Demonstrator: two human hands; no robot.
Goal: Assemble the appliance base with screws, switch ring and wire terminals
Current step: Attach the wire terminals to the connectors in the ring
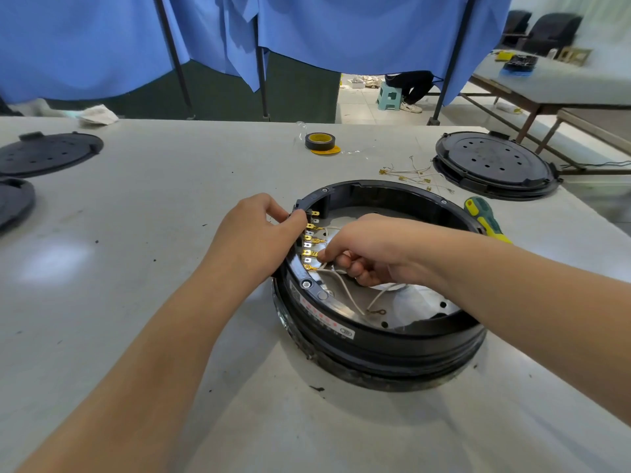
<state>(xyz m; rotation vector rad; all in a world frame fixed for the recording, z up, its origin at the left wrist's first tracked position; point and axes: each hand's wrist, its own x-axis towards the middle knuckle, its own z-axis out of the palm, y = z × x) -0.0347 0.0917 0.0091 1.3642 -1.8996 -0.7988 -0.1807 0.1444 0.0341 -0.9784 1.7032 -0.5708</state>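
Seating terminals: the appliance base (375,339) sits on the surface (170,233) right of centre, and our left hand (259,230) pinches the switch block (302,208) on its left rim to brace it. Our right hand (368,250) pinches a white wire (345,288) by the gold terminal row (310,245); we should push each spade square on, not by the wire.

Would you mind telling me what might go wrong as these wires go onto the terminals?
1. The terminal tabs sit close together in a row, so the right hand, pinching a white wire, might seat its connector on the wrong tab.
2. Loose wires already lie inside the appliance base; the hand may snag one.
3. The left hand steadies only the rim, so the base could shift.
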